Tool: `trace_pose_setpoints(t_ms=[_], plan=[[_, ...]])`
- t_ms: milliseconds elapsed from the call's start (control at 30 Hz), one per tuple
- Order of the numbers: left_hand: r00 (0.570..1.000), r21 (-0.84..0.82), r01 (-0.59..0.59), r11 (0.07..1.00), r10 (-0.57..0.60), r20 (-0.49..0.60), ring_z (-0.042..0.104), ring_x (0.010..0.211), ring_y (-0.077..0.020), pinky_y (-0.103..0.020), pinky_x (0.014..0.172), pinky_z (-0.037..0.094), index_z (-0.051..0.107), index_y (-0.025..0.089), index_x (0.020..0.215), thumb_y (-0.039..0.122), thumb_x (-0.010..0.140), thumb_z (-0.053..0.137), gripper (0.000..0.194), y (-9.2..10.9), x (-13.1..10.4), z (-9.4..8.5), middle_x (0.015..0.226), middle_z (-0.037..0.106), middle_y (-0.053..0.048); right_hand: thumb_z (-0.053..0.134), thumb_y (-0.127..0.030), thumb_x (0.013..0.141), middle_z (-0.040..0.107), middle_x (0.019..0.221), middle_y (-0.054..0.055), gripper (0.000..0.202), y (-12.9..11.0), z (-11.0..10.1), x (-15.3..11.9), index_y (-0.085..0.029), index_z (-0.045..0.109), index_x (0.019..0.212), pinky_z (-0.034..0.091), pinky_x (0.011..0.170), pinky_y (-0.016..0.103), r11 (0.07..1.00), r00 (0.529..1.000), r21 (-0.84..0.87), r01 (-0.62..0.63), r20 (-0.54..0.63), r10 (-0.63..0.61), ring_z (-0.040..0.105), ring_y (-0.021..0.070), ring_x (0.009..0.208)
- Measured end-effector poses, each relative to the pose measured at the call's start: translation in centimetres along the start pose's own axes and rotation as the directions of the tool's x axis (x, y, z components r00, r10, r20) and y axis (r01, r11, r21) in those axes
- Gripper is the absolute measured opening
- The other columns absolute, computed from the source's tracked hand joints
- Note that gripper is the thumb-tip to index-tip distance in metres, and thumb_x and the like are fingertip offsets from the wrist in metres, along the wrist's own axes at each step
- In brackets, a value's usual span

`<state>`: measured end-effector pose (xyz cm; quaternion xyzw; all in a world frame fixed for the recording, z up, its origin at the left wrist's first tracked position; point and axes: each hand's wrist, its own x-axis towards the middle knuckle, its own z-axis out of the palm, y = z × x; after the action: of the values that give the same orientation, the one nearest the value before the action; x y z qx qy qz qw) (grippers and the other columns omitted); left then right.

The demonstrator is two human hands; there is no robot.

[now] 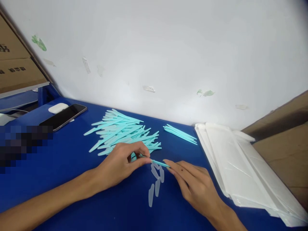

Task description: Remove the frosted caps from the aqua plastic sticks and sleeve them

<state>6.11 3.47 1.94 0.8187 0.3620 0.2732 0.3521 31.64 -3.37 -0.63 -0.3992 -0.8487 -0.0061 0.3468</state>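
Note:
A slim turquoise eyebrow razor (160,163) is stretched between my two hands above the blue table. My left hand (120,163) pinches one end with thumb and index finger, which hide that end. At the other end, the fingertips of my right hand (194,183) close on the handle. Just below lie several loose translucent blade covers (151,195). Behind my left hand spreads a heaped pile of similar turquoise razors (120,130), tips pointing various ways. A small neat row of razors (180,134) lies apart, beyond my right hand.
White plastic sleeves (240,166) are stacked along the right side, beside a cardboard box (284,154). A phone (66,116) and a white case (58,107) lie at the back left. A white wall (168,57) borders the blue table (115,208) behind.

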Motion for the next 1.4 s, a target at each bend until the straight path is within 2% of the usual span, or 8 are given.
trace_pose_setpoints(t_ms=[133, 300, 467, 667, 867, 1033, 1200, 1400], plan=[[0.906, 0.446, -0.401, 0.800, 0.420, 0.061, 0.063, 0.091, -0.0226, -0.033, 0.071, 0.053, 0.066, 0.021, 0.121, 0.014, 0.101, 0.054, 0.025, -0.9, -0.3, 0.2, 0.103, 0.075, -0.006, 0.058, -0.008, 0.099, 0.077, 0.099, 0.005, 0.035, 0.0, -0.4, 0.5, -0.017, 0.062, 0.132, 0.058, 0.075, 0.028, 0.998, 1.000, -0.068, -0.015, -0.021, 0.014, 0.071, 0.0154, 0.082], [0.825, 0.750, -0.390, 0.535, 0.565, 0.026, 0.061, 0.098, -0.0292, -0.043, 0.082, 0.054, 0.068, 0.012, 0.110, 0.000, 0.094, 0.051, 0.026, -2.0, 0.4, -1.3, 0.098, 0.075, -0.011, 0.042, -0.034, 0.107, 0.061, 0.143, 0.009, 0.045, 1.5, -0.7, 0.5, -0.022, 0.047, 0.151, 0.053, 0.107, 0.047, 0.894, 0.926, -0.259, -0.365, -0.007, 0.376, 0.059, 0.0262, 0.130], [0.875, 0.860, -0.196, 0.471, 0.481, -0.064, 0.059, 0.083, -0.0277, -0.041, 0.072, 0.053, 0.070, 0.010, 0.102, 0.002, 0.093, 0.050, 0.023, -2.9, 1.2, -3.2, 0.090, 0.074, -0.012, 0.029, -0.053, 0.107, 0.031, 0.165, 0.009, 0.062, 3.7, -0.4, -0.4, -0.021, 0.028, 0.161, 0.036, 0.120, 0.056, 0.761, 0.809, -0.416, -0.497, 0.095, 0.580, 0.027, 0.0293, 0.153], [0.972, 0.904, 0.008, 0.427, 0.210, -0.107, 0.060, 0.079, -0.0296, -0.041, 0.067, 0.051, 0.071, 0.012, 0.095, 0.007, 0.094, 0.048, 0.024, -2.6, 0.8, -3.1, 0.086, 0.069, -0.013, 0.025, -0.061, 0.105, 0.019, 0.169, 0.007, 0.070, 4.6, 0.3, -1.0, -0.024, 0.017, 0.163, 0.035, 0.120, 0.057, 0.697, 0.718, -0.452, -0.556, 0.161, 0.677, 0.020, 0.0300, 0.154], [0.988, 0.900, 0.116, 0.419, 0.043, -0.147, 0.065, 0.081, -0.0300, -0.039, 0.062, 0.052, 0.070, 0.011, 0.093, 0.010, 0.095, 0.047, 0.023, -2.3, 0.6, -2.7, 0.087, 0.065, -0.013, 0.032, -0.058, 0.105, 0.043, 0.159, 0.012, 0.066, 4.6, 0.1, -0.9, -0.020, 0.031, 0.159, 0.044, 0.114, 0.057, 0.724, 0.780, -0.480, -0.495, 0.121, 0.614, 0.040, 0.0332, 0.146], [0.983, 0.896, 0.118, 0.429, 0.077, -0.166, 0.066, 0.085, -0.0322, -0.042, 0.065, 0.056, 0.070, 0.008, 0.102, 0.019, 0.097, 0.046, 0.027, -2.1, 0.4, -2.2, 0.092, 0.066, -0.016, 0.042, -0.042, 0.105, 0.066, 0.135, 0.015, 0.049, 4.4, -0.5, -0.7, -0.015, 0.054, 0.144, 0.054, 0.101, 0.053, 0.760, 0.866, -0.520, -0.390, 0.074, 0.495, 0.062, 0.0331, 0.124], [0.979, 0.852, -0.034, 0.522, 0.190, -0.078, 0.058, 0.117, -0.0406, -0.054, 0.090, 0.056, 0.067, 0.008, 0.124, 0.037, 0.100, 0.050, 0.041, -1.9, 0.5, -1.0, 0.123, 0.063, -0.023, 0.044, -0.025, 0.105, 0.077, 0.109, 0.010, 0.034, 4.4, -1.1, -0.6, -0.016, 0.066, 0.129, 0.058, 0.087, 0.046, 0.795, 0.910, -0.512, -0.324, 0.062, 0.410, 0.072, 0.0276, 0.097], [0.979, 0.780, -0.177, 0.600, 0.188, 0.078, 0.027, 0.150, -0.0455, -0.068, 0.110, 0.039, 0.047, 0.023, 0.151, 0.048, 0.102, 0.049, 0.055, -2.5, 0.0, 0.4, 0.163, 0.031, -0.019, 0.046, -0.020, 0.103, 0.078, 0.100, 0.007, 0.033, 4.2, -1.3, -0.2, -0.017, 0.066, 0.129, 0.058, 0.080, 0.044, 0.795, 0.911, -0.515, -0.321, 0.062, 0.408, 0.073, 0.0274, 0.089]])
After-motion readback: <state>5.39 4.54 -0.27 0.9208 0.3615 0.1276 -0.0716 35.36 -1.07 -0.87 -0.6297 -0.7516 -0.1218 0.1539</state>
